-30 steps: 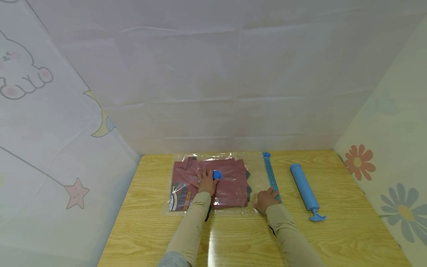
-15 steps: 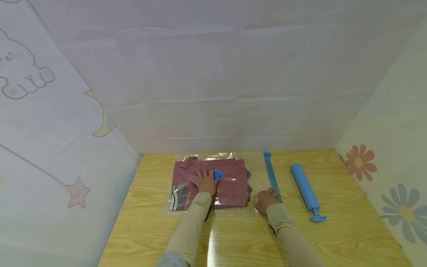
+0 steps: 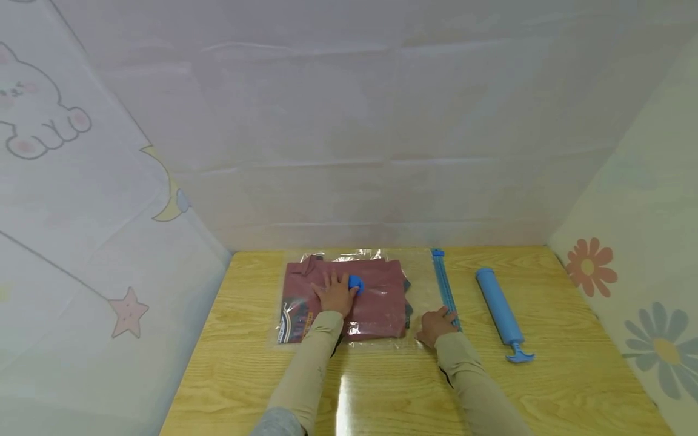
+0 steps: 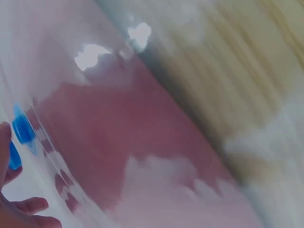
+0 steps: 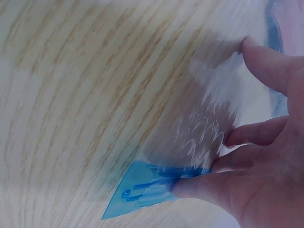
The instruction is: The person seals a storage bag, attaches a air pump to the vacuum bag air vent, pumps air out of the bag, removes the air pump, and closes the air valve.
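Note:
A clear vacuum storage bag (image 3: 422, 272) lies flat, with a folded dark red garment (image 3: 376, 303) inside. My left hand (image 3: 334, 297) rests over the garment, thumb and forefinger at the bag's blue valve cap (image 3: 355, 283). In the left wrist view the valve cap (image 4: 15, 156) is tipped up between those fingers, beside the round blue valve base (image 4: 23, 127); the other fingers are spread. My right hand (image 3: 436, 325) presses on the bag's near right corner with extended fingers. One fingertip touches the blue zip strip (image 5: 147, 183), while the thumb (image 5: 266, 64) lies on the clear film.
To the right of the bag a blue hand pump (image 3: 498, 306) lies on the wooden table (image 3: 403, 387), its handle toward me. A pale fabric wall (image 3: 382, 151) stands right behind the table, with printed walls on both sides.
The valve cap, flat a moment ago, is now tipped up at my left thumb and forefinger. My left hand has shifted slightly left; the right hand stays put.

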### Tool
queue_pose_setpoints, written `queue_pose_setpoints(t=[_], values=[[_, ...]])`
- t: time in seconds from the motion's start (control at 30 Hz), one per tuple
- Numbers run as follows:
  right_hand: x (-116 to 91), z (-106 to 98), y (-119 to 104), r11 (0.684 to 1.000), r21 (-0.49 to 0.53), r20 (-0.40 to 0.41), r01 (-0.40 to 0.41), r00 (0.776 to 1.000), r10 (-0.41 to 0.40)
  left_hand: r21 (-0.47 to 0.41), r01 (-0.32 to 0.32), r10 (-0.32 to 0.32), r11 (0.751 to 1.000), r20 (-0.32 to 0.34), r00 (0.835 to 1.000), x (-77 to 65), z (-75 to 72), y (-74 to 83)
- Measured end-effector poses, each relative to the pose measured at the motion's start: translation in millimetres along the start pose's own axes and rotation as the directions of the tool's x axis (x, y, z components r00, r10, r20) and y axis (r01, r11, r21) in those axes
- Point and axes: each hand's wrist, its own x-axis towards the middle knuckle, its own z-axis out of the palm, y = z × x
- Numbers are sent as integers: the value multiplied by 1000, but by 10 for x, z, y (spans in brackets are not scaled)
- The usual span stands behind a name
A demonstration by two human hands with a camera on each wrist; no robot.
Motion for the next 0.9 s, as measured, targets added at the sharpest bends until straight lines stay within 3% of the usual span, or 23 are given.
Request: queue_pose_setpoints(t=[0.27, 0.4, 0.5, 0.63, 0.77, 0.9], values=[[-23, -24, -15, 1000, 8, 4, -6, 1000, 6, 28, -93, 95, 995, -102, 990, 13, -64, -277], [-33, -21, -17, 1000, 12, 9, 1, 1000, -1, 17, -111, 112, 994, -119, 986, 1, -112, -450], [-37, -9, -19, 1000, 7, 7, 1, 1000, -1, -23, -80, 77, 997, -123, 989, -13, -139, -600], [-56, -11, -38, 1000, 4, 2, 1, 1000, -1, -53, -11, 1, 999, -176, 984, -29, -159, -833], [-72, -25, -47, 1000, -5, -10, 4, 1000, -4, -7, 40, -41, 999, -203, 978, -56, -163, -1066], [-75, -34, -43, 1000, -9, -5, 6, 1000, -6, 18, 67, -62, 998, -181, 982, -125, -239, -1247]])
